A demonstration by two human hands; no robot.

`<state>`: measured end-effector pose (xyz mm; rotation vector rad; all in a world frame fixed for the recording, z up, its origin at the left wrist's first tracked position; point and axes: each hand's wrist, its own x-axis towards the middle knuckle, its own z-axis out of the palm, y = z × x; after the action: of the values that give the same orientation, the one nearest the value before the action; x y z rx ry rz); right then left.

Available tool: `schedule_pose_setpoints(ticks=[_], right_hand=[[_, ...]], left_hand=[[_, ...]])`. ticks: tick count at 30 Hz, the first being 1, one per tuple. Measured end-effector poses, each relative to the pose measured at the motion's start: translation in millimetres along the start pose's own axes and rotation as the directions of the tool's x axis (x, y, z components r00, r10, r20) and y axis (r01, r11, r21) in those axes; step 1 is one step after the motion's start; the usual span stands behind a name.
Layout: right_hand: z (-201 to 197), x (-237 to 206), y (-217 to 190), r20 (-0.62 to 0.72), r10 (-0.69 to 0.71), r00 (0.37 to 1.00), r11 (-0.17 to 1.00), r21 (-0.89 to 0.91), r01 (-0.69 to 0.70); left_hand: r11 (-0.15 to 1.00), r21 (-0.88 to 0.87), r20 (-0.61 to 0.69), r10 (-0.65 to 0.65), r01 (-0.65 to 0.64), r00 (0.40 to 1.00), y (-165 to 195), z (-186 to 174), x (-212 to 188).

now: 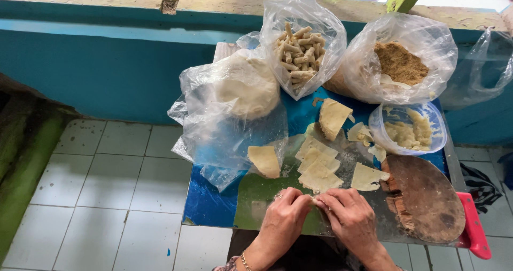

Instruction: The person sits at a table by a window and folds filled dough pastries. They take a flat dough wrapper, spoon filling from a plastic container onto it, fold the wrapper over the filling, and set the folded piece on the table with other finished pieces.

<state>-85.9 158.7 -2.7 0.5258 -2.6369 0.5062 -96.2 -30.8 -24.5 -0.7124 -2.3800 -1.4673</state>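
Fingertips of the left hand and right hand pinch a small filled pastry wrapper; rolling looks best tight and even.

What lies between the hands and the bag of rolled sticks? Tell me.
In the head view, a stack of pale dough sheets lies between the hands and the bag of rolled sticks.

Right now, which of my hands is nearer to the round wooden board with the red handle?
Right. Your right hand is just left of the wooden board, close to its edge. Your left hand is farther left, beyond the right hand, both pinching a small dough piece.
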Motion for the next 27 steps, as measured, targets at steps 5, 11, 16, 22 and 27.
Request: schedule_pose_setpoints(ticks=[5, 11, 16, 22, 27], right_hand=[[1.7, 0.1, -4.1, -0.004, 0.001, 1.0, 0.999, -0.046, -0.001], [-5.0, 3.9, -7.2, 0.018, 0.046, 0.999, 0.999, 0.013, -0.047], [-14.8, -2.2, -5.6, 0.081, 0.074, 0.994, 0.977, 0.192, -0.089], [-15.1, -21.7, 3.7, 0.235, 0.206, 0.95, 0.82, 0.487, -0.299], [-12.9, -27.8, 4.4, 0.325, 0.283, 0.902, 0.689, 0.586, -0.427]], left_hand=[[0.991, 0.128, -0.011, 0.042, -0.041, 0.999, -3.7, 4.0, 4.0], [0.996, 0.083, -0.004, 0.01, -0.01, 1.0, -1.5, 3.1, 4.0], [0.979, -0.152, 0.035, -0.133, 0.137, 0.99, 5.0, -6.9, 2.6], [0.849, -0.422, 0.205, -0.251, 0.317, 0.946, 13.3, -18.9, -2.1], [0.753, -0.603, 0.126, -0.236, 0.263, 0.963, 14.0, -6.8, -4.8]])
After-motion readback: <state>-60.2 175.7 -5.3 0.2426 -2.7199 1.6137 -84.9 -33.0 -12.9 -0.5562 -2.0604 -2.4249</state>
